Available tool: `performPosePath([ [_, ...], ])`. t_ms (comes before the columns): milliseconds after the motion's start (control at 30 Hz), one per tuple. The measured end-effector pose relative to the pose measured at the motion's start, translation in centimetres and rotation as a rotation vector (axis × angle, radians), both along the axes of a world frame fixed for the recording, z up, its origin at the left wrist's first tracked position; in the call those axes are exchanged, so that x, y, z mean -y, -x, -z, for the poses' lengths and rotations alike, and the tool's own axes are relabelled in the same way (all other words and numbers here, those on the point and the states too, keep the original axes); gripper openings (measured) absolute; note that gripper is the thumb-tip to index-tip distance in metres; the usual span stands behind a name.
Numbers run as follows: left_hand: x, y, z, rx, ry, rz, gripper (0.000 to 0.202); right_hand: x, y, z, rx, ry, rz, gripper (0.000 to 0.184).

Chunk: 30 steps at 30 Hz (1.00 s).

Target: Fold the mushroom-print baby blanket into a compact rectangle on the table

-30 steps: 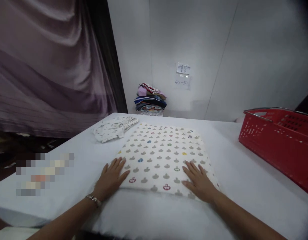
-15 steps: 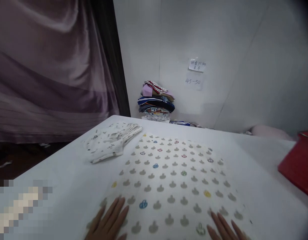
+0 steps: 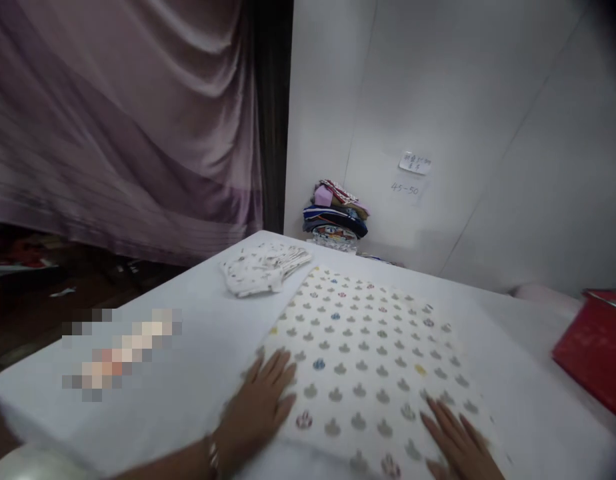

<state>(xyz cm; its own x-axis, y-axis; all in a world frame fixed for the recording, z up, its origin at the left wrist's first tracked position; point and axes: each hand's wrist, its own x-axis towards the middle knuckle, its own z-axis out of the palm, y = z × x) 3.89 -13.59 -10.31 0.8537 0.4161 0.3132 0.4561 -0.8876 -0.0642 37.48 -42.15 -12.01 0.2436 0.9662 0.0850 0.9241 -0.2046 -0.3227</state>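
Observation:
A white cloth with small grey and coloured prints (image 3: 368, 360) lies spread flat on the white table (image 3: 188, 360). My left hand (image 3: 261, 410) rests flat on the cloth's near left corner, fingers stretched out. At the cloth's near right edge my right hand (image 3: 458, 443) lies flat too, fingers apart, partly cut off by the frame's bottom. Neither hand holds anything.
A small folded white printed garment (image 3: 262, 267) lies at the table's far left. A stack of folded coloured clothes (image 3: 335, 213) sits against the white wall behind. A red basket (image 3: 595, 350) stands at the right edge. A purple curtain (image 3: 123, 120) hangs to the left.
The camera has swung left and tilted about; the basket has slid to the frame's right edge. Both hands stay flat on the cloth's near edge, about where they were.

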Motion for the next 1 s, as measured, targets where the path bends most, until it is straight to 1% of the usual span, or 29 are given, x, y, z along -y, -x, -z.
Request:
performPosePath([
  [67, 0.7, -0.4, -0.6, 0.002, 0.11, -0.023, 0.049, 0.2, 0.6, -0.9, 0.041, 0.056, 0.027, 0.053],
  [133, 1.2, -0.7, -1.2, 0.026, 0.181, -0.066, 0.049, -0.1, 1.3, -2.5, 0.053, 0.11, 0.057, 0.056],
  [233, 1.8, -0.9, -1.9, 0.049, 0.215, -0.106, 0.048, -1.0, 2.5, -4.7, 0.044, 0.212, 0.116, 0.064],
  [300, 2.1, -0.8, -2.2, 0.058, 0.222, -0.136, 0.048, -1.4, 3.5, -5.3, 0.066, 0.237, 0.161, 0.066],
  [433, 2.0, -0.8, -2.4, 0.074, 0.236, -0.16, 0.05, -1.6, 5.3, -5.0, 0.103, 0.256, 0.185, 0.07],
  [533, 1.6, -0.9, -2.2, 0.071, 0.229, -0.152, 0.05, -1.6, 5.3, -5.3, 0.053, 0.274, 0.175, 0.072],
  [600, 1.3, -1.0, -2.0, 0.057, 0.218, -0.145, 0.05, -1.6, 4.6, -5.9, 0.003, 0.277, 0.174, 0.071],
  [700, 0.9, -1.1, -1.7, 0.044, 0.193, -0.145, 0.051, -1.4, 3.4, -6.3, 0.048, 0.238, 0.263, 0.069],
  [800, 0.7, -1.1, -1.8, 0.024, 0.184, -0.149, 0.051, -1.0, 2.7, -5.4, 0.088, 0.248, 0.308, 0.069],
  [900, 0.6, -0.9, -2.0, -0.043, 0.198, -0.173, 0.054, -0.7, 1.6, -4.3, -0.01, 0.226, 0.266, 0.065],
  [967, 0.3, -0.7, -2.0, -0.089, 0.21, -0.187, 0.056, -0.9, -0.4, -4.3, -0.108, 0.141, 0.269, 0.06],
  [1000, 0.1, -0.6, -1.8, -0.11, 0.216, -0.189, 0.056, -1.3, -1.8, -4.5, -0.148, 0.066, 0.298, 0.057],
])
